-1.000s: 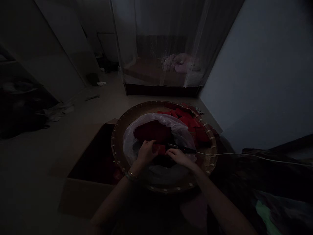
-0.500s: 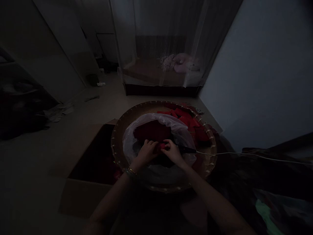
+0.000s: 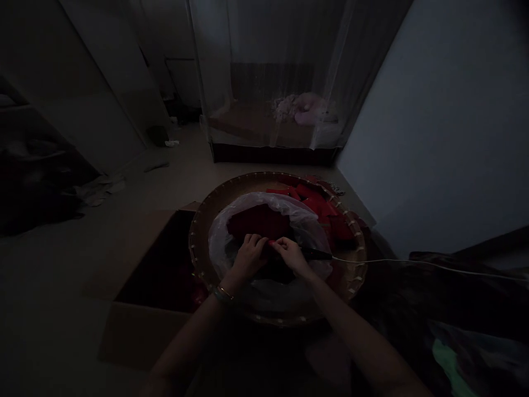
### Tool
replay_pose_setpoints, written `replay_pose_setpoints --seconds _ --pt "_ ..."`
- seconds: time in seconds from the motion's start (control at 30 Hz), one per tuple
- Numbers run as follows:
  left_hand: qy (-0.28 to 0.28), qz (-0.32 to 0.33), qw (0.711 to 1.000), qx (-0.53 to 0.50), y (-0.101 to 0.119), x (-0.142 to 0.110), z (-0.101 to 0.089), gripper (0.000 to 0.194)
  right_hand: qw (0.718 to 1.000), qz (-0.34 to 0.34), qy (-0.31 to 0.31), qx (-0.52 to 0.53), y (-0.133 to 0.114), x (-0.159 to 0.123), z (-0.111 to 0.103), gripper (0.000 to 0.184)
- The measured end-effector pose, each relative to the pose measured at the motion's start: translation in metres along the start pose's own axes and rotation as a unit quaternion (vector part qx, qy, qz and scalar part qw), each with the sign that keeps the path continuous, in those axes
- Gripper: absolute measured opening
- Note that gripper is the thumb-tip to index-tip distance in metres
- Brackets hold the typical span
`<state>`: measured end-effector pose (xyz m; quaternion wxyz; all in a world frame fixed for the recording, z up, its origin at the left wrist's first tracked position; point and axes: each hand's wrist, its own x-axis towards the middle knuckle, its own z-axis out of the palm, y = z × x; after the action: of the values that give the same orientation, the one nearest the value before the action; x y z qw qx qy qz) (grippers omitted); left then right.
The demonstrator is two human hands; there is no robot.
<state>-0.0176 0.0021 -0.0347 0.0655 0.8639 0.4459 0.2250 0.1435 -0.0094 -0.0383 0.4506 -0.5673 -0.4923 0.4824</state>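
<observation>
Two hands meet over a small red piece [image 3: 270, 243] near the middle of a round woven tray [image 3: 198, 242]. The left hand [image 3: 248, 256] has its fingers curled around the piece's left end, and the right hand [image 3: 291, 255] pinches the right end between thumb and fingertips, so both are closed on it; the room is too dim to tell what the piece is made of. A thin bracelet [image 3: 222, 294] sits on the left wrist.

The piece is held just above a clear plastic bag [image 3: 303, 226] that lies open on the tray, with a heap of dark red material [image 3: 258, 220] inside it at the far side. Just beside the right hand, a dark slim tool [image 3: 316, 254] lies on the bag toward the tray's right edge, and a white cord [image 3: 413, 263] runs from it off past the rim to the right. More red pieces [image 3: 320, 207] are piled along the tray's far right edge, outside the bag.

A cardboard box [image 3: 140, 325] stands open against the tray's left edge, its inside too dark to make out. Beyond the tray's far edge, a bed under a sheer net [image 3: 268, 71] holds a pale bundle [image 3: 303, 105]. A plain wall [image 3: 446, 110] rises to the right.
</observation>
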Motion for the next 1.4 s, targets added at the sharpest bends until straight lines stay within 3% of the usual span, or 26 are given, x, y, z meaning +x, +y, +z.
replay_pose_setpoints --seconds 0.3,0.4,0.53,0.63,0.7,0.8,0.97,1.1,1.23,1.4 --pt "0.01 0.01 0.999 -0.042 0.0 -0.001 0.002 0.047 0.998 -0.048 -0.005 -0.047 0.0 -0.004 0.006 0.025" --pt "0.024 0.001 0.997 -0.069 0.0 -0.001 0.002 0.047 0.998 -0.048 -0.03 -0.004 -0.007 -0.007 -0.002 0.027" --pt "0.067 -0.019 0.991 -0.114 0.0 -0.001 0.001 0.043 0.998 -0.025 0.015 0.061 -0.003 -0.01 -0.024 0.029" --pt "0.102 -0.029 0.986 -0.127 0.001 -0.001 0.001 0.038 0.994 0.025 -0.036 -0.104 0.011 -0.013 -0.04 0.024" --pt "0.106 -0.038 0.986 -0.125 0.002 -0.002 0.001 0.037 0.968 -0.014 -0.067 -0.241 0.021 -0.016 -0.046 0.022" --pt "0.089 -0.055 0.987 -0.121 0.003 -0.002 0.0 0.043 0.933 -0.089 -0.075 -0.34 0.028 -0.019 -0.048 0.033" --pt "0.042 -0.047 0.995 -0.08 0.003 -0.001 0.0 0.055 0.903 -0.145 -0.092 -0.394 0.026 -0.012 -0.037 0.053" --pt "-0.001 -0.026 0.999 -0.037 -0.004 0.0 0.001 0.05 0.867 -0.124 -0.131 -0.464 0.025 -0.008 -0.019 0.072" --pt "-0.042 -0.012 0.999 -0.015 -0.014 -0.001 0.001 0.041 0.845 -0.099 -0.134 -0.508 0.022 -0.011 -0.009 0.055" --pt "-0.079 -0.017 0.996 -0.042 -0.024 0.005 0.0 0.031 0.856 -0.106 -0.105 -0.495 0.017 -0.016 -0.011 0.036"
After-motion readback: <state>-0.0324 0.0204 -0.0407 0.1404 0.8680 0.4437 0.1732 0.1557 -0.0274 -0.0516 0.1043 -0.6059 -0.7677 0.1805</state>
